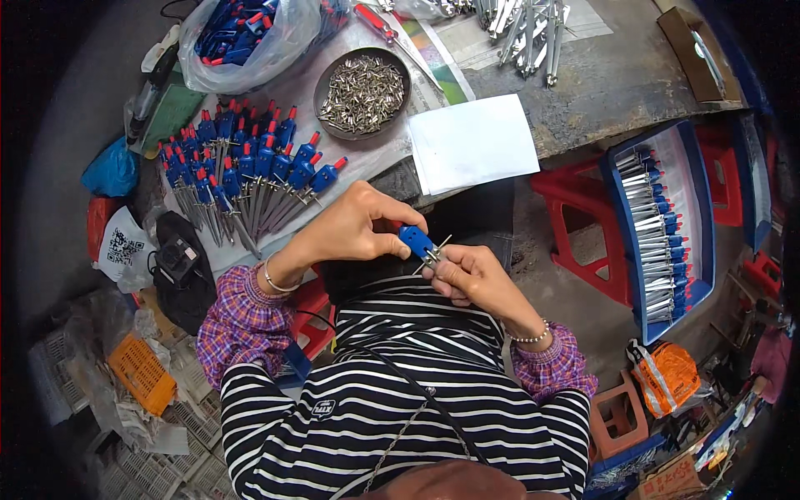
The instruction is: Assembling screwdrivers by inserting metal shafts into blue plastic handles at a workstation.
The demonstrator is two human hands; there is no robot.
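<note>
In front of my body I hold a small blue plastic piece with metal parts (416,242), thin metal pins sticking out of its end. Thumb and fingers of my left hand (364,223) are closed round its blue part. My right hand (473,282) pinches the metal end, the fingertips partly covering it. To the left on the table lies a fanned pile of blue pieces with red tips and long grey metal shafts (250,162). Beyond my hands stands a round dark bowl (320,104) of small metal pins (364,93). A white paper sheet (473,143) lies at the table's near edge.
A clear bag (287,50) of blue and red parts and a red-handled screwdriver (377,23) are at the back. Metal strips (529,37) lie far right. On my right, a blue tray (704,187) of finished-looking rows rests by a red stool (575,217). An orange bag (671,375) lies lower right.
</note>
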